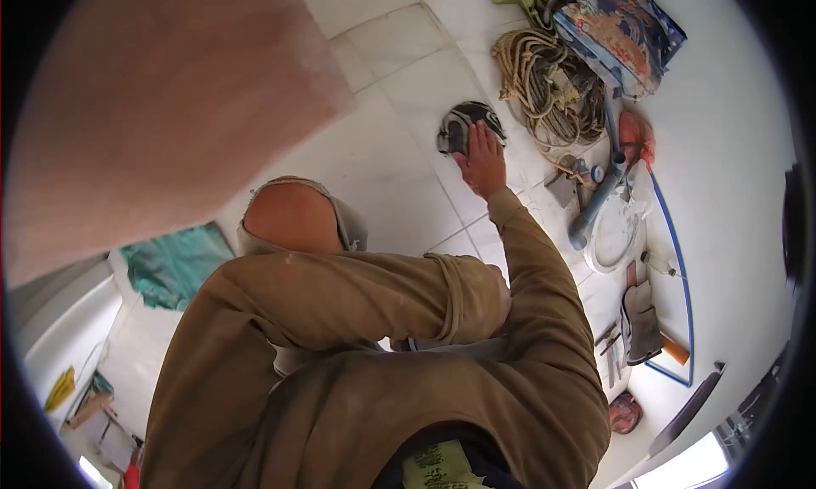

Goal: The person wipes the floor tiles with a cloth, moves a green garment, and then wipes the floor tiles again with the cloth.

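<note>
The dark patterned cloth (454, 133) lies bunched on the floor tiles (408, 187) at upper centre, extending leftward and upward from the right hand (484, 167), the nearer one, pressed flat on it with fingers extended. The left hand (502, 288), mid-frame beside the right sleeve (544, 276), is mostly hidden; I cannot tell its state. Coiled rope (544, 98) sits at upper right.

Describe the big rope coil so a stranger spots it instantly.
Start from the white wall right of the tiled floor. Near it lies a blue patterned bag, with the rope coil at the bag's lower left. Many tan loops set the coil apart from the smooth blue-grey pipe.
</note>
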Motion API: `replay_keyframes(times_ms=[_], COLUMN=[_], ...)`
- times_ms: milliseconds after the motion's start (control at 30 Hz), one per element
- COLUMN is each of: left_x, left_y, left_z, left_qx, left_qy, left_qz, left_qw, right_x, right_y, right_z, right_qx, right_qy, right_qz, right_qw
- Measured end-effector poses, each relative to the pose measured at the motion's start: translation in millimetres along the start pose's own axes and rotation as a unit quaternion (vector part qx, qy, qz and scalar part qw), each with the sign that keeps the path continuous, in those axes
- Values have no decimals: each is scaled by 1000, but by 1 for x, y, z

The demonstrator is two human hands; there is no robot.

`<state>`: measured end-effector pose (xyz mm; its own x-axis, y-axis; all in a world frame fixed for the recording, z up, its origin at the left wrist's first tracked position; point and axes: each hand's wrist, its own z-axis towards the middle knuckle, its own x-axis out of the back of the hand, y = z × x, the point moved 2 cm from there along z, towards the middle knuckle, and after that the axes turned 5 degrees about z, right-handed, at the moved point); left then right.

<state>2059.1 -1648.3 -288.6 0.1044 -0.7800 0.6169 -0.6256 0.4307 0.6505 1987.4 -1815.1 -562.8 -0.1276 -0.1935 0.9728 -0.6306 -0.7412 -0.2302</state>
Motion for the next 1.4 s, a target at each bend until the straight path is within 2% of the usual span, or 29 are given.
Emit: replay_keyframes(times_ms=[33,133,233,333,367,500,533,567,667,700,800,933,1000,1033,1067,1100,1167,1200,1267,1333,1367,1400], left_x=[-1,33,-9,36,30,-46,-54,-40,-24,-56,15,-27,-125,-179,-235,-204,-118,-65,-36,-33,-20,-9], left_y=[-4,-7,-19,-31,-32,-29,-26,-21,-33,-34,-41,-37,-37,-35,-34,-31,-25,-19,-16,-27,-27,-27], left_z=[8,4,37,2,8,41,45,41,24,44,3,34,79,94,108,91,58,47,31,7,2,-3], left_qx=[-19,-55,-27,-113,-114,-119,-122,-134,-195,-173,-186,-166,-138,-126,-131,-119,-126,-145,-195,-254,-257,-224], left_qy=[1,-20,-50,-106,-88,-7,21,-33,-32,25,-157,-217,-198,-43,115,92,-45,-158,-189,-25,-55,-84], left_qz=[26,26,62,123,105,52,45,37,54,49,111,110,39,-47,-125,-111,-41,16,75,75,78,60], left_qw=[999,998,996,980,984,991,991,990,979,983,963,956,970,990,977,982,990,977,960,964,962,969], right_x=[2,0,-6,-12,-10,1,3,8,16,16,-1,-8,-11,-6,-3,-4,-2,3,20,29,29,28], right_y=[-3,-17,-40,-48,-42,-30,-25,-18,10,14,9,-22,-39,-44,-46,-41,-19,-5,13,22,24,24], right_z=[13,77,142,159,154,78,45,13,-56,-64,-31,82,126,134,133,119,69,32,-43,-103,-112,-119], right_qx=[23,-22,-86,-91,-77,-96,-111,-128,-132,-126,-128,-101,-104,-111,-121,-122,-122,-131,-171,-210,-214,-219], right_qy=[27,37,36,66,77,36,21,-2,-29,-30,26,74,105,103,100,90,72,63,15,21,18,15], right_qz=[-17,-23,-28,-52,-10,-18,-32,-34,-14,-3,0,21,4,8,14,20,34,58,48,45,43,41], right_qw=[999,999,995,992,994,995,993,991,991,992,991,992,989,988,988,988,989,988,984,977,976,975])
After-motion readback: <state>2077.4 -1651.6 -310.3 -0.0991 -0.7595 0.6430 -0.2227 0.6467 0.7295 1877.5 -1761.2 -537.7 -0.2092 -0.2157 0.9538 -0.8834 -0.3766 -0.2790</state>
